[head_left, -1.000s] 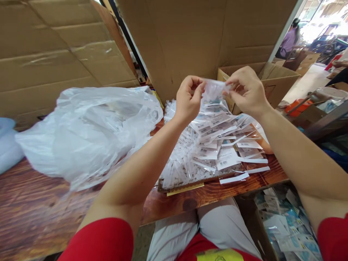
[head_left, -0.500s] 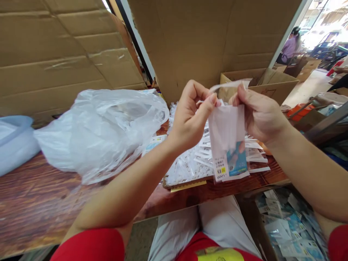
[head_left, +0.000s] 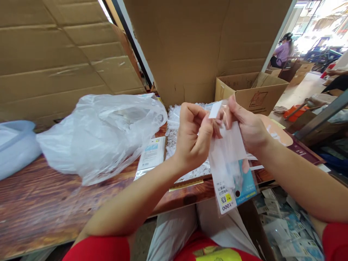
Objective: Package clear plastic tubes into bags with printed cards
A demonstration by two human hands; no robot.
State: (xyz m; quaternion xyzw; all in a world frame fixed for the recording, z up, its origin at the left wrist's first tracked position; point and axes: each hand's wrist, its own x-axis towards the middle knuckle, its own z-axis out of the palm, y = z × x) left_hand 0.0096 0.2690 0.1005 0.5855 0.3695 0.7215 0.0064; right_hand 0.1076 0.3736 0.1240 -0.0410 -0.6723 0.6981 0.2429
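Between my two hands hangs a clear plastic packet (head_left: 230, 181) with a white and blue printed card inside, its printed end lowest and tilted toward me. My left hand (head_left: 194, 136) is closed at the packet's upper left edge, thumb against bent fingers. Just above that thumb shows a small white strip (head_left: 215, 109). My right hand (head_left: 248, 125) grips the packet's upper right, with the thumb on top and some fingers behind or inside the clear film; which of these I cannot tell. Small pale pieces show dimly through the packet.
Behind my hands lies a tray of small white plastic pieces (head_left: 172, 139). A stack of printed packets (head_left: 150, 156) and a large white plastic bag (head_left: 108, 134) are to the left. An open cardboard box (head_left: 255, 96) stands behind. Filled packets (head_left: 288, 228) lie below right. A person (head_left: 282, 50) sits far off.
The packet has come lower and nearer, and tilts more. The long strip stretched between my hands now shows as a short white piece by my left thumb. The view has shifted slightly.
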